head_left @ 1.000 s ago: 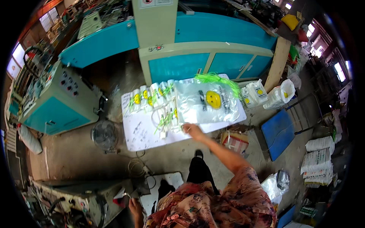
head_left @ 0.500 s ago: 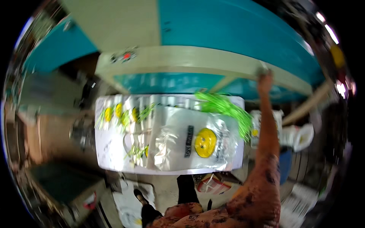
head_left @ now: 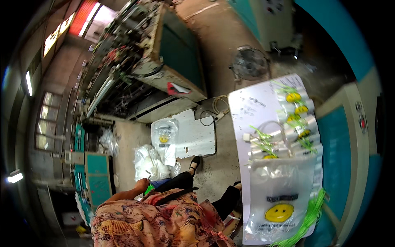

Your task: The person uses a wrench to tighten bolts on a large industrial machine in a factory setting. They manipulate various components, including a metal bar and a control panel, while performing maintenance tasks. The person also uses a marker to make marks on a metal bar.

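Note:
My left hand [head_left: 142, 185] is at the lower left, its fingers curled closed. A thin pale piece stands out above the fingers, and a bright green bit [head_left: 149, 189] shows beside the hand; I cannot make out what is held. Close by, a heap of white plastic bags [head_left: 150, 162] lies low near my legs. My right hand is out of view. On the white table [head_left: 242, 111] to the right lies a clear plastic bag [head_left: 279, 189] with a yellow smiling face. Green ties [head_left: 310, 218] lie along that bag's edge. Rolled bags [head_left: 302, 131] bound with green ties lie beyond it.
A white board [head_left: 193, 136] with a flat clear bag [head_left: 164, 131] rests on the floor. A fan [head_left: 249, 64] stands beyond the table, and a cable [head_left: 221, 108] lies on the floor. A large machine [head_left: 177, 53] stands ahead; a teal-and-cream machine [head_left: 345, 144] borders the table's right.
The view has swung to the left, so the table now sits at the right. My right arm, stretched toward the machine before, has left the view. My left hand has come into view.

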A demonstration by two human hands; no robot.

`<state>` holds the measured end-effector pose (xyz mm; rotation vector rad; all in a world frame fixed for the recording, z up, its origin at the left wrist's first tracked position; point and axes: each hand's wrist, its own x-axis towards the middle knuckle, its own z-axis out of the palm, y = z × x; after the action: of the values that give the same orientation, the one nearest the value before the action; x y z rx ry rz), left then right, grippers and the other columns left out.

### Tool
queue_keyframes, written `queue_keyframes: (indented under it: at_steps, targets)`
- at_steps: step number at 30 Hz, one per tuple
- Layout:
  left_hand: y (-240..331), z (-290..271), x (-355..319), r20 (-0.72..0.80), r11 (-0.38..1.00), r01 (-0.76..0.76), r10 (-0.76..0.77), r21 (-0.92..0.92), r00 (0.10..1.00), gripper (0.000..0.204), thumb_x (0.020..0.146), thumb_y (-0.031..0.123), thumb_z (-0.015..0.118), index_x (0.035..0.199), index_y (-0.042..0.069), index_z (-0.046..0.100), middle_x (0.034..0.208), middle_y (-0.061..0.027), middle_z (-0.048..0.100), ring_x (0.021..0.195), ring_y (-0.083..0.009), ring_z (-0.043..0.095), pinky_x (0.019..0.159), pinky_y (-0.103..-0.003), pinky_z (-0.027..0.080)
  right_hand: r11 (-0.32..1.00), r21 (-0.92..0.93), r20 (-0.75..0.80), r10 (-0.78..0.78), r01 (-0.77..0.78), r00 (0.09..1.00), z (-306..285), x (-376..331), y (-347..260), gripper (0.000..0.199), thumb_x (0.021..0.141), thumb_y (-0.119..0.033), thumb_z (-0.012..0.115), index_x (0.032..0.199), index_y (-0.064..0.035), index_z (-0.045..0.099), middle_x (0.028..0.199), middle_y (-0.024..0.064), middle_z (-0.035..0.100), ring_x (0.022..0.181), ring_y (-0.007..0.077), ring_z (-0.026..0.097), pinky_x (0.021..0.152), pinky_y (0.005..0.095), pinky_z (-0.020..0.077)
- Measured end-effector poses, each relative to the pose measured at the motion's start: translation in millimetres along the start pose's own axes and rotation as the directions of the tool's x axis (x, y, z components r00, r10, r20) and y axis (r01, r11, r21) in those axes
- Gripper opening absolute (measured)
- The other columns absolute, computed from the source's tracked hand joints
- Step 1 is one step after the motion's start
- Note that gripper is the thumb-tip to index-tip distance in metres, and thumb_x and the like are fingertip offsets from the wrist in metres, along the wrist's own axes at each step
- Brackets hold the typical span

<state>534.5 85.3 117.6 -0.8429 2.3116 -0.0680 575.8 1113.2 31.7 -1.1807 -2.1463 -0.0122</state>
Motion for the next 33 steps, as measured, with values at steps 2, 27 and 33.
queue_keyframes:
  at_steps: [2,27,33]
  targets:
    - [-11,12,18,0.0,0.989,-0.025,0.026,-0.147,1.0,0.042,0.099,0.038,0.043,0.091,0.002,0.064,0.088,-0.0246,0.067,0.087,-0.0429,0.065,0.08,-0.053,0.05,0.945,-0.16,0.204,-0.251,0.285,0.946,45,-77,30,0.037,0.1,-0.023,0.051,0.124,0.0039,0.056,0.113,0.0215,0.062,0.101,0.0385,0.06,0.084,0.0487,0.0508]
    - [-469,-354,431,-0.801,0.611,-0.53,-0.533,-0.587,0.272,0.023,0.098,0.011,0.052,0.118,0.002,0.06,0.108,-0.0165,0.062,0.093,-0.0323,0.059,0.077,-0.034,0.047,0.688,0.706,0.555,-0.686,-0.17,-0.472,-263,-723,-1012,0.012,0.098,-0.013,0.052,0.103,-0.0024,0.05,0.078,0.0092,0.068,0.054,0.0067,0.049,0.051,0.0221,0.041]
    - [-542,-420,571,-0.975,0.879,-0.434,-0.223,-0.2,-0.002,0.026,0.096,0.011,0.055,0.121,0.007,0.059,0.133,-0.0095,0.058,0.131,-0.0331,0.046,0.108,-0.047,0.03,0.533,0.833,0.392,-0.755,-0.145,-0.526,-249,-862,-1145,0.015,0.096,-0.014,0.057,0.105,-0.0021,0.053,0.075,0.0055,0.069,0.06,0.0098,0.057,0.056,0.0258,0.0454]
